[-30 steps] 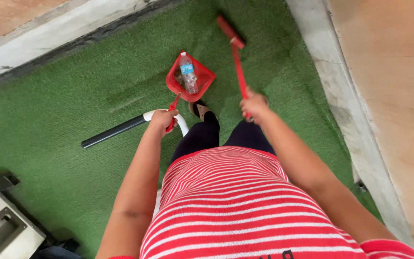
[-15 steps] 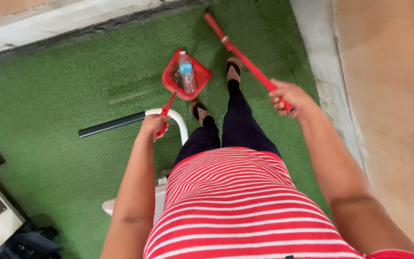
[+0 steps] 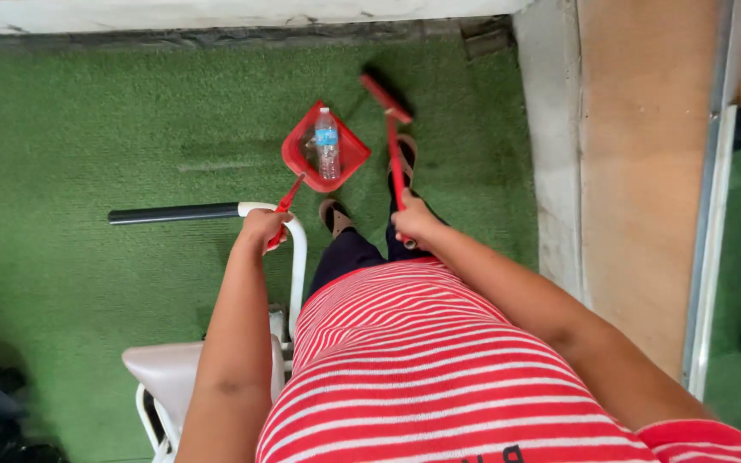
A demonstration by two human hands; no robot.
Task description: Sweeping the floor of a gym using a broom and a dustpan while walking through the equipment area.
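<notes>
- Left hand [image 3: 261, 230] grips the red plastic long-handled dustpan [image 3: 325, 154], which holds a clear plastic water bottle [image 3: 327, 142].
- Right hand [image 3: 414, 219] clasps the red broom [image 3: 396, 154], bristles on the green turf [image 3: 87, 129] beside the pan.

Glossy red plastic dustpan [image 3: 326, 157] (clear plastic bottle [image 3: 327, 142]) on rough turf [image 3: 87, 129].

The red broom [image 3: 392, 137] partly hides one sandalled foot [image 3: 407, 154].

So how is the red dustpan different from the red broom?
The dustpan is a wide scoop with a bottle lying in it; the broom carries nothing. The left hand grips the dustpan's handle, the right hand the broom's. Both are red with long handles and reach down to the green turf.
</notes>
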